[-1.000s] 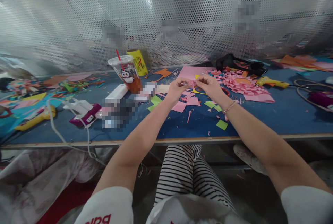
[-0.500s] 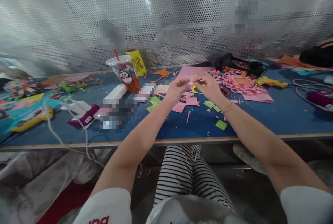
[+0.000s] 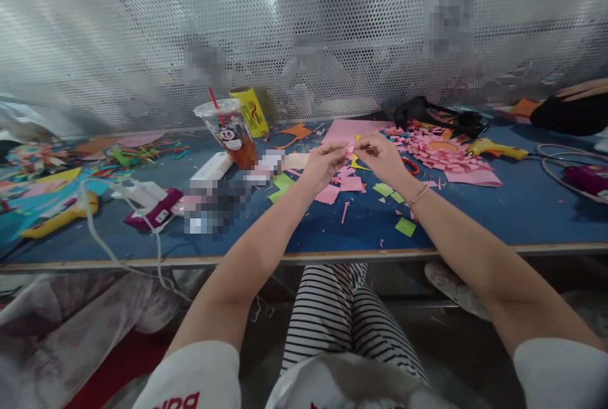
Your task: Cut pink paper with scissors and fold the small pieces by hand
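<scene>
Between my fingertips is a small piece of pink paper [image 3: 350, 150], held up over the blue table. My left hand [image 3: 327, 165] pinches it from the left side. My right hand [image 3: 379, 154] is closed at its right edge, thumb and forefinger together. Below lie loose pink paper pieces [image 3: 350, 183] and a yellow paper scrap [image 3: 361, 162], partly covered by my right hand. A larger pink sheet [image 3: 354, 130] lies behind my hands. To the right is a layered pink paper flower [image 3: 444, 149], and red scissor handles [image 3: 410, 166] show beside my right wrist.
A drink cup [image 3: 230, 133] with a red straw stands left, before a yellow roll [image 3: 251, 111]. Yellow glue guns lie right [image 3: 498, 149] and left [image 3: 61, 216]. A purple power strip [image 3: 152, 209] trails white cable over the table edge [image 3: 266, 260]. Green squares [image 3: 405, 226] lie near.
My hands stay at nearly the same spot, with the pink paper shifted slightly between the fingertips. At the far right, another person's hand now shows over the black object.
</scene>
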The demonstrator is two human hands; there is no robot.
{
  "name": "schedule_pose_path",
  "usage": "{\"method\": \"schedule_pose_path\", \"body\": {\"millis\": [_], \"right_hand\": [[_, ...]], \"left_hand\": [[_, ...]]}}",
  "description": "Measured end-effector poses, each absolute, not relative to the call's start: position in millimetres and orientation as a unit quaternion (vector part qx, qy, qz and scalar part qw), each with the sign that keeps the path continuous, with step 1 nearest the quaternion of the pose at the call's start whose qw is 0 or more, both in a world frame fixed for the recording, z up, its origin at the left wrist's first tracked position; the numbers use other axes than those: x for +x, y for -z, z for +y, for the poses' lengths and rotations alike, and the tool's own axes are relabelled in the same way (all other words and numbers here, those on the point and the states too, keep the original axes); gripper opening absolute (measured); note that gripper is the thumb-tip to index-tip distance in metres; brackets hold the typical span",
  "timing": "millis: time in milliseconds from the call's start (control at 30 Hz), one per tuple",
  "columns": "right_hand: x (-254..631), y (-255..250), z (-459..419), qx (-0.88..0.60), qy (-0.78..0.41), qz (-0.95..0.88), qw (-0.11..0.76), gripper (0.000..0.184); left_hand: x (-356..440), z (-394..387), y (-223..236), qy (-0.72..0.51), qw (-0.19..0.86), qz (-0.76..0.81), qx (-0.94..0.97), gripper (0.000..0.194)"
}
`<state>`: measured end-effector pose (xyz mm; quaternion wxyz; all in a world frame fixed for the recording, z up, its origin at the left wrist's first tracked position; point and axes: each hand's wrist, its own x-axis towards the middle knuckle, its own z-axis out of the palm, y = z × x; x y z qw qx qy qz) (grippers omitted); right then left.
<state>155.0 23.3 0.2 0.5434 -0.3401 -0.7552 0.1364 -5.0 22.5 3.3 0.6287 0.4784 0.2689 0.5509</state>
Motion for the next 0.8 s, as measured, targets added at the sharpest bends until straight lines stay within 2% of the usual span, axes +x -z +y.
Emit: {"method": "schedule_pose_path", "body": {"millis": [800], "right_hand": [[154.3,0.2,22.8,-0.325,-0.164,-0.741,0.564,0.003]], "left_hand": [[-4.1,20.7,-5.6,-0.547,0.645,0.278,0.455,0.02]]}}
